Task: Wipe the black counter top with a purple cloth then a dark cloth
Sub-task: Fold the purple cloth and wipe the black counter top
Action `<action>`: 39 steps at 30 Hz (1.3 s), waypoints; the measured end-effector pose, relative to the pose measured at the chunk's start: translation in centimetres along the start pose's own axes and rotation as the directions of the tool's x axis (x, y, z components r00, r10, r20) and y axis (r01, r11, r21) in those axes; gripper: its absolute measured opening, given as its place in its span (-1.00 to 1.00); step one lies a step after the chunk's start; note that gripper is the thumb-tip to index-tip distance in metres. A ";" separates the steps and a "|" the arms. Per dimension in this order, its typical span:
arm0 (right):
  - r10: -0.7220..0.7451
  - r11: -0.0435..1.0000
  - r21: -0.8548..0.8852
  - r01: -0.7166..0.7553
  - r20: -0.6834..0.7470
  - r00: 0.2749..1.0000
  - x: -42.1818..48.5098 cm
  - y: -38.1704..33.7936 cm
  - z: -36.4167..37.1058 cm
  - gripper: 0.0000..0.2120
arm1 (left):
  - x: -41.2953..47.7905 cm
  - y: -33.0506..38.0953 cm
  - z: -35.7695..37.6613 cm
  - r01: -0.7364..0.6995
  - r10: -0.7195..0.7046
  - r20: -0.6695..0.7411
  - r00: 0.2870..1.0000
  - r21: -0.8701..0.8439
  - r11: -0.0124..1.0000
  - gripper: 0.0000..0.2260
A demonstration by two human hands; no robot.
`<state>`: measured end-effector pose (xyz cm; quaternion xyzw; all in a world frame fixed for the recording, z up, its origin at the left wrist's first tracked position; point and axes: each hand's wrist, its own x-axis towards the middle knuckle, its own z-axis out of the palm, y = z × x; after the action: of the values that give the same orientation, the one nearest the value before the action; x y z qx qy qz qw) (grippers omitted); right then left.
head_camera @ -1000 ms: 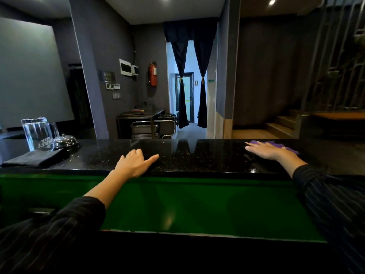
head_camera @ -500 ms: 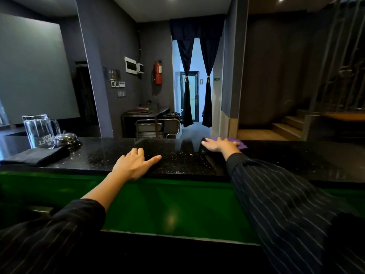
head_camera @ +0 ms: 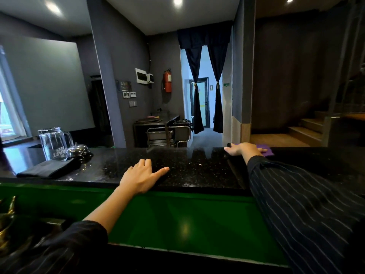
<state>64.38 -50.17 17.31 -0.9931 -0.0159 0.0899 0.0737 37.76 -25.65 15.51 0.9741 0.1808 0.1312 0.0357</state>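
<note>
Both arms wear dark sleeves with thin, light pinstripes. Right sleeve (head_camera: 308, 210): black cloth, stripes pale with a bluish tint, cuff reaching the wrist, fabric creased near the cuff. Left sleeve (head_camera: 65, 248): same striped cloth, pushed up, forearm bare below it. Left hand (head_camera: 138, 177) and right hand (head_camera: 244, 148) bare; no rings, watch or gloves seen.

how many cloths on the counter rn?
2. The purple cloth lies under the right hand at the far edge; the dark cloth sits folded at the left, beside the glass jug.
</note>
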 end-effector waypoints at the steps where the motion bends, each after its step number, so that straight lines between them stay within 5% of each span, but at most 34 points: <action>1: -0.030 1.000 -0.002 0.030 -0.001 1.000 -0.5 -2.2 0.5 -0.22 | 0.0 0.0 0.0 -0.001 0.001 -0.006 1.000 -0.004 1.000 -0.35; 8: -0.415 0.903 -0.074 0.423 0.105 0.904 -9.5 -15.2 2.8 -0.34 | 0.1 -0.1 0.0 0.033 -0.034 -0.021 0.999 -0.031 0.999 -0.46; 14: -0.601 0.783 -0.084 0.617 0.155 0.784 -11.9 -14.2 4.8 -0.37 | -0.1 -0.6 -0.2 0.020 -0.020 0.012 1.000 -0.028 0.999 -0.64; 19: -0.544 0.834 -0.024 0.551 0.126 0.829 -11.3 -8.4 3.8 -0.38 | -0.7 -0.5 -0.5 0.017 -0.015 0.036 0.999 -0.080 0.997 -0.65; 22: -0.463 0.885 -0.011 0.465 0.081 0.883 -10.7 -5.7 3.6 -0.20 | -0.5 -0.6 -0.6 0.003 0.000 0.030 1.000 -0.128 0.992 -0.68; 29: -0.170 0.985 -0.015 0.169 -0.075 0.983 -15.5 -8.3 4.3 -0.42 | 1.0 -2.9 -0.5 -0.052 0.084 0.104 0.991 -0.273 0.961 -0.70; 39: -0.417 0.907 -0.059 0.416 0.002 0.909 -21.7 -18.6 7.1 -0.46 | 1.1 -7.9 -0.9 -0.286 0.297 -0.033 0.954 -0.386 0.877 -0.70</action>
<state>41.38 -31.76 16.98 -0.9690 -0.2296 0.0665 0.0623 35.79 -17.92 15.71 0.9655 0.0022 0.1548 0.2094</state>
